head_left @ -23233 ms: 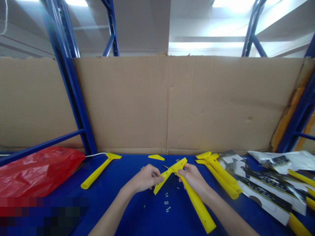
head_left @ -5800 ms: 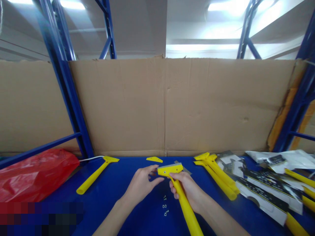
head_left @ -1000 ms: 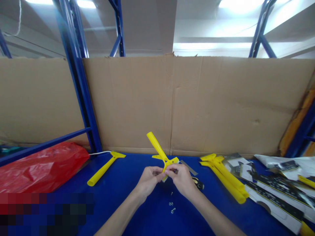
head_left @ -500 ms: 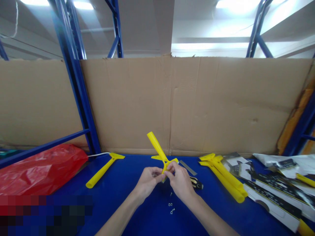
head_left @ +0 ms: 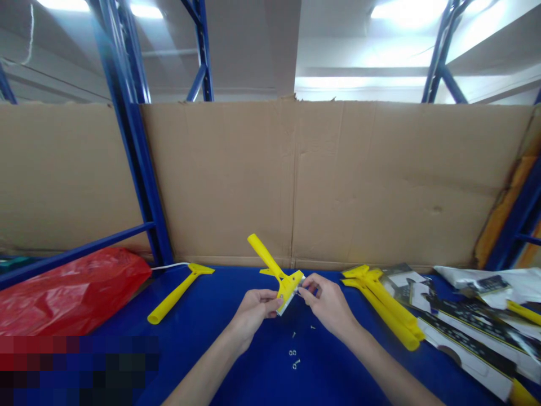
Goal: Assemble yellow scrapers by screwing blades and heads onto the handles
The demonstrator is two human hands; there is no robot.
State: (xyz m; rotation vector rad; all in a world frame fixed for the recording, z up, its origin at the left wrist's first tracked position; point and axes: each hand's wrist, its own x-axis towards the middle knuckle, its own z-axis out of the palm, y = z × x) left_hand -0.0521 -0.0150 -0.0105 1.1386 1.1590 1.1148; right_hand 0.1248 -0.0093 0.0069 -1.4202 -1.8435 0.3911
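My left hand [head_left: 256,307] grips the lower end of a yellow scraper's [head_left: 289,286] head, with its handle pointing up and left. A pale metal strip runs along the head's lower edge, and a small screw head shows near my left thumb. My right hand [head_left: 325,299] is pinched at the other end of the head, around something small that I cannot make out. Behind the held handle another yellow piece [head_left: 266,272] partly shows. On the table below lie a small screw [head_left: 313,327], another screw [head_left: 293,335], and several nuts and a screw [head_left: 295,366].
One yellow scraper handle [head_left: 173,296] lies at the left, near a red plastic bag [head_left: 110,287]. Several yellow handles [head_left: 391,310] are stacked at the right beside printed card packaging [head_left: 469,344]. A cardboard wall [head_left: 220,180] and blue rack post [head_left: 139,158] stand behind.
The scraper's head has turned to show its broad face. My right hand has shifted right, off the middle of the head, now covering the screwdriver and loose metal blade. Another screw shows on the table.
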